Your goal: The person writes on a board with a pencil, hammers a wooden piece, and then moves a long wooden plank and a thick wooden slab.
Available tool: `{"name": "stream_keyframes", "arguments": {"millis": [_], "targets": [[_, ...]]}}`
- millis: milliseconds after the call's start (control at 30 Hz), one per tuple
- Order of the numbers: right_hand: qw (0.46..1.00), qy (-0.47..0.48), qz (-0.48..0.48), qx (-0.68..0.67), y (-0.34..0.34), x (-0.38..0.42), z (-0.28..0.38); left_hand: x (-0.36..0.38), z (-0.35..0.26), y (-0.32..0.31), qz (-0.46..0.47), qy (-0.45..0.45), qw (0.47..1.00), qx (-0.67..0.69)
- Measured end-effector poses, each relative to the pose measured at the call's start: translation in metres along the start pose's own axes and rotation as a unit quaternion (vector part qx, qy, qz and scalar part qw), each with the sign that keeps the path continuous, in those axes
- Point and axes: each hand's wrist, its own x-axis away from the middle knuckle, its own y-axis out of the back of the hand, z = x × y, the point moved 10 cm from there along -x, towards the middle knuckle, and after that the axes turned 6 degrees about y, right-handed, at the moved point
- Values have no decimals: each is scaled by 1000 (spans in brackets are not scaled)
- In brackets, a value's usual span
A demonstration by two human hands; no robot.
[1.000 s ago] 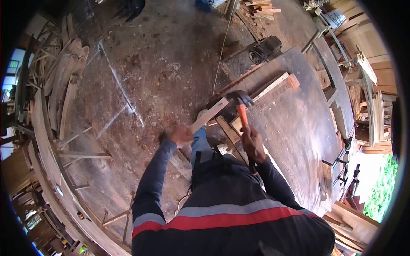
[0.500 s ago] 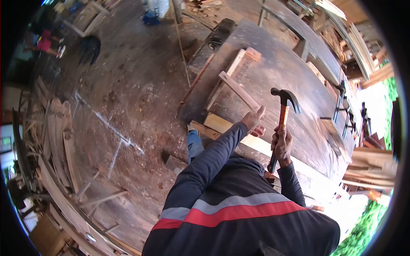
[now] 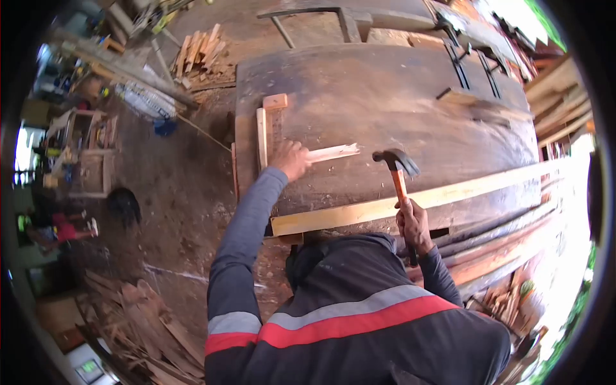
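My left hand (image 3: 290, 160) is closed round a short light wood strip (image 3: 333, 153), whose splintered end points right over the dark worktable (image 3: 385, 83). My right hand (image 3: 415, 226) grips the orange and black handle of a claw hammer (image 3: 399, 181), held upright with its head up. Just beyond my left hand, another narrow wood strip (image 3: 262, 138) lies near the table's left edge, with a small reddish block (image 3: 275, 101) at its far end. A long pale board (image 3: 359, 213) runs along the near edge of the table.
Black clamps (image 3: 457, 64) stand at the table's far right, near a wood piece (image 3: 478, 102). Scrap wood (image 3: 199, 51) lies on the floor beyond the left corner. More scrap (image 3: 141, 314) is at lower left. A person (image 3: 63, 229) is at far left.
The view has turned, so the table now lies more squarely ahead. My left hand, open before, has moved onto the wood strip and closed round it. The hammer stays in my right hand.
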Motion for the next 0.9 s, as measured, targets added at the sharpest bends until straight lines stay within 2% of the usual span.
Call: {"name": "stream_keyframes", "arguments": {"millis": [67, 100, 167, 333, 400, 433, 467, 533, 567, 600, 667, 700, 733, 800, 900], "targets": [[994, -51, -6, -97, -13, 1, 1, 6, -37, -20, -12, -30, 999, 24], [989, -68, -7, -134, -17, -3, 0, 8, -48, -23, -54, -15, 997, 61], [988, -27, -49, -142, -12, -20, 21, 11, -58, -20, -126, 16, 985, 117], [987, -1, -64, -150, -19, -30, 11, 12, -61, -19, -138, 38, 984, 108], [991, -104, 22, -87, -40, -33, -22, 14, -60, -18, -140, 50, 983, 106], [984, -136, 13, -118, -41, -30, -27, 15, -61, -19, -132, 44, 987, 84], [984, -133, 15, -117, -39, -32, -24, 13, -61, -19, -125, 40, 989, 62], [998, -22, -5, -60, -28, -32, 5, 12, -58, -20, -137, 42, 987, 78], [993, -27, -14, -117, -26, -26, 9, 13, -58, -20, -147, 42, 983, 97], [992, 14, -41, -116, -22, -23, 15, 14, -58, -21, -145, 47, 983, 101], [986, 24, -51, -160, -29, -21, 4, 13, -60, -19, -133, 42, 984, 109], [989, -28, -40, -141, -37, -26, -10, 15, -61, -19, -135, 39, 984, 108], [987, -126, 30, -94, -45, -27, -27, 16, -62, -18, -136, 41, 985, 93], [978, -150, 8, -144, -40, -30, -29, 13, -59, -12, -149, 41, 985, 71], [988, -14, -51, -147, -23, -29, -1, 16, -56, -19, -150, 56, 983, 86]]}}
